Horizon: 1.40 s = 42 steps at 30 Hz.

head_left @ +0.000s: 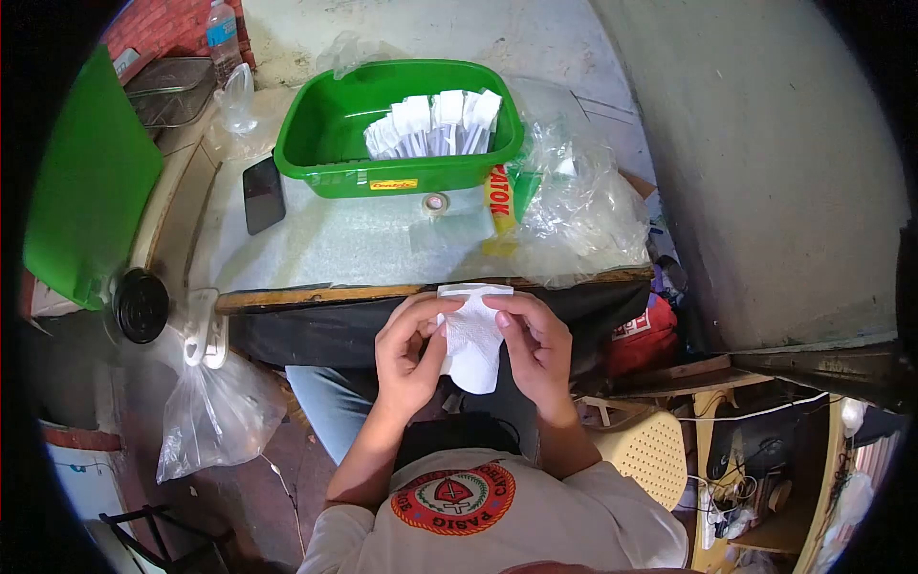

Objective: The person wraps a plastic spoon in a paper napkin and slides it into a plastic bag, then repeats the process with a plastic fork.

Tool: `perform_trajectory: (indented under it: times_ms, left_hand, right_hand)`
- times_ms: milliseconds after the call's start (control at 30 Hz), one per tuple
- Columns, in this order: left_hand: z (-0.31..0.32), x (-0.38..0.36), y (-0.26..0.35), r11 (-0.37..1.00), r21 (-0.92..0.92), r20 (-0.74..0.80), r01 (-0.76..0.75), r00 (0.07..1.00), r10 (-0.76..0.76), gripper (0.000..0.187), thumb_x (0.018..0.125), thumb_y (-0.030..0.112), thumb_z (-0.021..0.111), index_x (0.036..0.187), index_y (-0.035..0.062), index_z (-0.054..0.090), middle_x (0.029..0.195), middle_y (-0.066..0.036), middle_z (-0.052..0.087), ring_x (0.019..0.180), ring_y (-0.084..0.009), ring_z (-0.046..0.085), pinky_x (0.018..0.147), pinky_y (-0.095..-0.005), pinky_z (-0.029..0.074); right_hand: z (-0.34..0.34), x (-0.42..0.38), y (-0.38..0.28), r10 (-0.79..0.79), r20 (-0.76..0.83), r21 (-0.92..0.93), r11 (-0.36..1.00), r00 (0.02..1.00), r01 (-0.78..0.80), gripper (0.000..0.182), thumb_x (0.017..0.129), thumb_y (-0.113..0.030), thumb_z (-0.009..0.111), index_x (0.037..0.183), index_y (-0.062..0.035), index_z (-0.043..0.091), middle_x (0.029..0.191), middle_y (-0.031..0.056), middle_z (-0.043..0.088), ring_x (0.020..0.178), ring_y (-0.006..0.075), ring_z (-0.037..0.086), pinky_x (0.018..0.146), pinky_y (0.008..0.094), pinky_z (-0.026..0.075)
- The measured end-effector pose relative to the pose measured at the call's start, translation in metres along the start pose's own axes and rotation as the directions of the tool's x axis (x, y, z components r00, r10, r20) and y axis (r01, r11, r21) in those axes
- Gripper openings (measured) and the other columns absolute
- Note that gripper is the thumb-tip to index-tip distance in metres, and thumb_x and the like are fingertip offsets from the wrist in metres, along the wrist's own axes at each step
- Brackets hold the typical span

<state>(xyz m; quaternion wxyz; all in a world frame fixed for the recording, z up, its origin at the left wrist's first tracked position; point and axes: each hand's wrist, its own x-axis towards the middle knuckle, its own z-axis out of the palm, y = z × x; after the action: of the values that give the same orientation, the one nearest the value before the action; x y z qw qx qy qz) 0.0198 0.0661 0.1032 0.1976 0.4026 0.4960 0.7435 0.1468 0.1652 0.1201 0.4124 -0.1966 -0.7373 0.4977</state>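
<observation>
Between both hands, in front of the table edge, is a white paper napkin with an embossed surface. My left hand grips its left side, with thumb and fingers bent against the paper. Its right side is pinched by my right hand, index finger near the top edge. Beyond them on the table stands a green plastic basin holding a row of several white packets with clear lower parts. A small roll of tape lies before the basin.
A black phone lies left of the basin. Crumpled clear plastic bags cover the table's right side. A water bottle stands at the back left. A clear bag hangs at the left front, and a wall rises on the right.
</observation>
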Motion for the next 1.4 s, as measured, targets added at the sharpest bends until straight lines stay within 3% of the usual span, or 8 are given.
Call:
perform_trajectory:
  times_ms: [233,333,533,867,967,1033,1267,1400]
  left_hand:
    - [-0.007,0.004,0.012,0.995,0.097,0.084,-0.031,0.996,0.023,0.022,0.093,-0.004,0.051,0.111,-0.0046,0.063,0.109,-0.01,0.061,0.092,-0.0098,0.056,0.081,-0.0216,0.044]
    - [-0.003,0.0,0.011,0.998,0.046,0.03,0.034,0.999,-0.035,0.021,0.093,0.001,0.054,0.112,-0.0033,0.063,0.103,-0.004,0.059,0.086,-0.0075,0.053,0.078,-0.0213,0.042]
    - [-0.002,0.0,0.005,0.997,0.039,-0.031,0.06,0.998,-0.059,0.025,0.087,-0.009,0.061,0.111,-0.0015,0.064,0.096,0.0,0.056,0.076,-0.0033,0.049,0.068,-0.0154,0.038]
    - [0.0,0.0,-0.001,0.995,0.042,-0.038,0.094,0.995,-0.092,0.022,0.088,-0.008,0.061,0.109,-0.0011,0.064,0.091,0.003,0.054,0.072,-0.0012,0.045,0.063,-0.0162,0.034]
    - [0.0,-0.001,0.002,0.989,-0.009,-0.025,0.147,0.989,-0.147,0.021,0.089,-0.008,0.06,0.109,-0.0014,0.063,0.096,0.0,0.058,0.075,-0.0023,0.049,0.066,-0.0168,0.039]
    - [-0.002,-0.001,-0.003,0.995,0.057,0.006,0.087,0.996,-0.088,0.022,0.089,-0.007,0.06,0.11,-0.0027,0.063,0.107,-0.009,0.064,0.088,-0.0088,0.062,0.078,-0.0222,0.05]
    - [0.001,-0.002,-0.003,0.994,0.09,-0.012,0.062,0.998,-0.061,0.019,0.089,-0.006,0.061,0.107,-0.0033,0.065,0.11,-0.012,0.065,0.093,-0.0103,0.062,0.079,-0.0228,0.051]
    - [0.003,-0.004,-0.005,0.995,0.057,-0.002,0.076,0.997,-0.076,0.024,0.091,-0.005,0.059,0.114,-0.0035,0.059,0.11,-0.013,0.065,0.095,-0.0112,0.062,0.08,-0.0239,0.051]
  right_hand:
    - [-0.009,-0.001,-0.001,-0.018,0.012,-0.081,0.997,1.0,0.019,0.019,0.092,0.001,0.057,0.109,-0.0029,0.066,0.102,0.0104,0.066,0.09,0.0132,0.063,0.078,0.0229,0.049]
    - [-0.005,0.001,-0.002,-0.037,0.003,-0.067,0.997,0.999,0.037,0.017,0.093,0.001,0.057,0.107,-0.0005,0.066,0.1,0.0052,0.063,0.084,0.006,0.056,0.073,0.0191,0.044]
    - [-0.005,0.0,0.003,-0.021,0.076,-0.032,0.999,0.997,0.023,0.022,0.09,0.004,0.061,0.111,0.0006,0.064,0.106,0.0075,0.062,0.088,0.0082,0.06,0.074,0.0208,0.048]
    - [-0.012,0.001,-0.001,-0.006,0.128,-0.048,0.999,0.992,0.012,0.027,0.087,0.006,0.064,0.113,0.0009,0.063,0.107,0.0093,0.061,0.087,0.0089,0.061,0.071,0.021,0.05]
    - [-0.011,0.001,0.0,-0.018,0.136,-0.059,0.998,0.991,0.027,0.028,0.086,0.006,0.065,0.114,0.0005,0.063,0.107,0.0092,0.062,0.085,0.0079,0.06,0.069,0.0205,0.049]
    - [-0.009,0.003,-0.001,-0.052,0.132,-0.078,0.995,0.99,0.062,0.027,0.085,0.005,0.066,0.112,0.0,0.064,0.106,0.0087,0.062,0.081,0.0066,0.059,0.067,0.0197,0.048]
    - [-0.005,0.004,-0.003,-0.084,0.114,-0.119,0.988,0.99,0.098,0.027,0.084,0.005,0.068,0.11,-0.0017,0.065,0.103,0.0082,0.062,0.072,0.0039,0.055,0.063,0.0179,0.046]
    - [-0.007,0.004,-0.002,-0.124,0.096,-0.202,0.969,0.988,0.141,0.028,0.082,0.004,0.07,0.109,-0.0031,0.066,0.102,0.0093,0.062,0.069,0.0053,0.056,0.061,0.0182,0.046]
